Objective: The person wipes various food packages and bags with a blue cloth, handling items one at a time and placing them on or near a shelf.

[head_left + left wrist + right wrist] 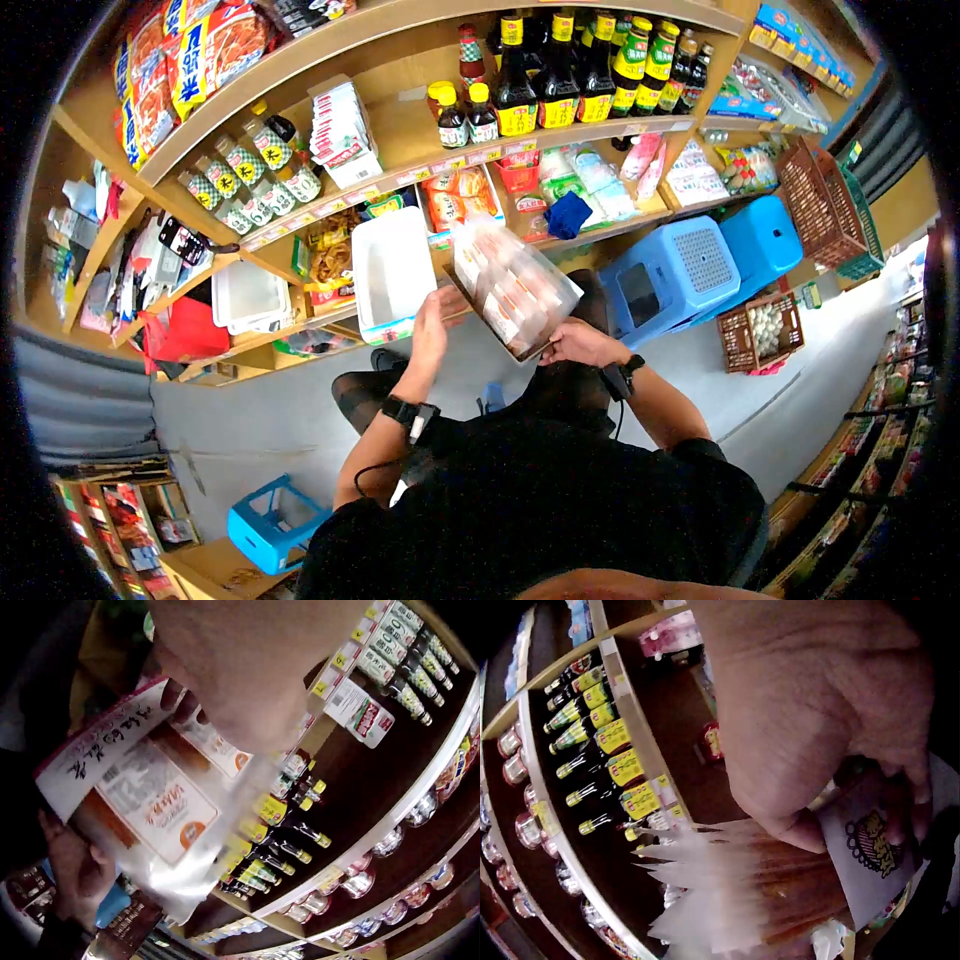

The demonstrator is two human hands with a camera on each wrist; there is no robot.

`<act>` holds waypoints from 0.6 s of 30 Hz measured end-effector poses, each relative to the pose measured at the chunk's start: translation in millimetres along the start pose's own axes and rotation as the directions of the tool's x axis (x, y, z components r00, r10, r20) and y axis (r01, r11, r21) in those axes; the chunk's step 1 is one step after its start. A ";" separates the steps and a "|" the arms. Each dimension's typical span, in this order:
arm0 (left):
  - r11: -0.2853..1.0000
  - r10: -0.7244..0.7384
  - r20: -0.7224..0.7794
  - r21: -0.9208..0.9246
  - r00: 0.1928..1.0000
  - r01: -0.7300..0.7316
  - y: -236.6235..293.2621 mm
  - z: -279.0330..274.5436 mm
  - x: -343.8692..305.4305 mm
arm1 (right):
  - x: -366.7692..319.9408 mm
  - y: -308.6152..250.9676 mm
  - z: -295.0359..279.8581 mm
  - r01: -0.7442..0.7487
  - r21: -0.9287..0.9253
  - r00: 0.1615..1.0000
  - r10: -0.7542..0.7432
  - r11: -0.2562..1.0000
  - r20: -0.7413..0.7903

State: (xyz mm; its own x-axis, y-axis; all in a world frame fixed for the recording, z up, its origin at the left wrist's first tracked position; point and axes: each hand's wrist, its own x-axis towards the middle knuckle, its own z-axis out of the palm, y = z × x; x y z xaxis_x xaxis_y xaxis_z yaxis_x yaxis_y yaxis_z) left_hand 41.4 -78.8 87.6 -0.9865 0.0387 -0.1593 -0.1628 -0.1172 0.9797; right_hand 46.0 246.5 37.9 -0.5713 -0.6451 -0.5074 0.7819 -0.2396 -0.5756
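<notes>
An open-topped display box [520, 350] packed with several clear sachets [510, 280] is tilted over my lap in the head view. The sachets have reddish-brown contents and white labels with orange marks. My right hand [585, 345] grips the box's near right corner; in the right wrist view its thumb [799, 829] lies inside the printed cardboard wall [874, 847], with fingers outside. My left hand [432, 325] is at the box's left side, its fingers extended along the edge. Left of the box, a white plastic bin [395, 265] stands at the shelf's front.
Shelves ahead hold sauce bottles [555, 80], small jars [255, 165] and bagged goods [470, 195]. Blue stools [670, 270] and a brown basket [762, 332] of white round items stand at right. Another blue stool [275, 525] is behind at left.
</notes>
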 end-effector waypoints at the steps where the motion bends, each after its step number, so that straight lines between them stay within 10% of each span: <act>1: 1.000 0.022 -0.059 -0.007 0.998 -0.023 3.5 -3.6 -3.5 | -8.9 -7.4 11.7 0.028 -0.013 0.999 -0.028 1.000 0.021; 18: 0.990 -0.020 -0.201 -0.139 0.979 -0.008 -22.2 -55.3 -52.2 | 21.7 -133.7 167.2 0.280 0.063 0.954 -0.285 0.958 0.088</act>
State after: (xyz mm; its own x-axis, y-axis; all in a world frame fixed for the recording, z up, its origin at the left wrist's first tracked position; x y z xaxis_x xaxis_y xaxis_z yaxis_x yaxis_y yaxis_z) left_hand 95.4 -133.1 67.5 -0.9667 -0.1596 -0.2000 -0.1556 -0.2540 0.9546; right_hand -29.2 143.2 211.1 -0.7461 -0.6115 -0.2634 0.6045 -0.4564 -0.6529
